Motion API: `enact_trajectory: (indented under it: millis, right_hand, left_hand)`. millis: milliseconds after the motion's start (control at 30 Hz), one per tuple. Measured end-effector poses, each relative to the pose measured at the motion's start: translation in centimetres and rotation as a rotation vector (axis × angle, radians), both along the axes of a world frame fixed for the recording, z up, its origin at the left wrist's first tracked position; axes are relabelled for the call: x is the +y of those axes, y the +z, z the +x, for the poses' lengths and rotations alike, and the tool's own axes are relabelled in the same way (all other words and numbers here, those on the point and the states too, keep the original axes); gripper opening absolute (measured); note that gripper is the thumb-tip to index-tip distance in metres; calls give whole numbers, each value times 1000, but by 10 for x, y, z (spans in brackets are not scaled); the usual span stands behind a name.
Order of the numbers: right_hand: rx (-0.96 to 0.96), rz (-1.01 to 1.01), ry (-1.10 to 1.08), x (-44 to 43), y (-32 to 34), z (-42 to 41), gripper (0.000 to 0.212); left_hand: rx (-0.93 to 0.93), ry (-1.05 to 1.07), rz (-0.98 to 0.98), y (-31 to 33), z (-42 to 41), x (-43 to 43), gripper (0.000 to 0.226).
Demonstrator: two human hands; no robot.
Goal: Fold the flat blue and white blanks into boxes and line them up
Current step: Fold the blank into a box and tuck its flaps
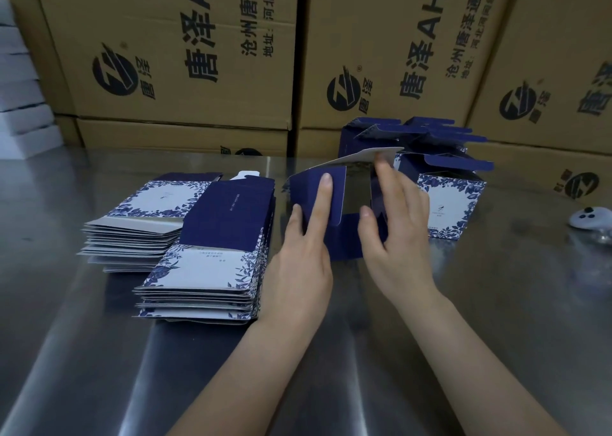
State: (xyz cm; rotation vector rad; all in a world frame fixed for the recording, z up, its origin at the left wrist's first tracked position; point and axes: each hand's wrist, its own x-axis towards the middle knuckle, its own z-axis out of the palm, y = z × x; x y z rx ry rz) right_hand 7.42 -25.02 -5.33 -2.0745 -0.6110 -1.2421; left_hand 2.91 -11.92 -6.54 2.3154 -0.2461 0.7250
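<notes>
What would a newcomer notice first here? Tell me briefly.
The left hand and right hand meet on a half-folded box mid-table. Two stacks of flat blanks lie to their left, finished boxes stand behind on the right, and printed brown cartons wall the back.
</notes>
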Motion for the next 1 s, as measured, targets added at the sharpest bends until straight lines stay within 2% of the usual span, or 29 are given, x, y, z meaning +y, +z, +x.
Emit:
enact_trajectory:
  millis: [167, 500, 600, 733, 867, 1000]
  right_hand:
    - [24, 29, 56, -5, 2, 2, 46]
    - [36, 111, 74, -7, 5, 2, 47]
    - [75, 97, 82, -7, 5, 0, 49]
    - [43, 87, 101, -9, 6, 1, 51]
    - [-15, 74, 112, -9, 5, 1, 52]
    - [-65, 58, 142, -12, 6, 2, 52]
  left_hand:
    - [36, 69, 64, 0, -2, 0, 87]
    - [44, 115, 118, -2, 1, 2, 89]
    - [45, 96, 87, -3, 1, 0, 80]
    - [72, 77, 25, 0, 0, -1, 54]
    - [62, 145, 52, 3, 0, 3, 59]
    - [10, 246, 67, 1, 4, 7, 53]
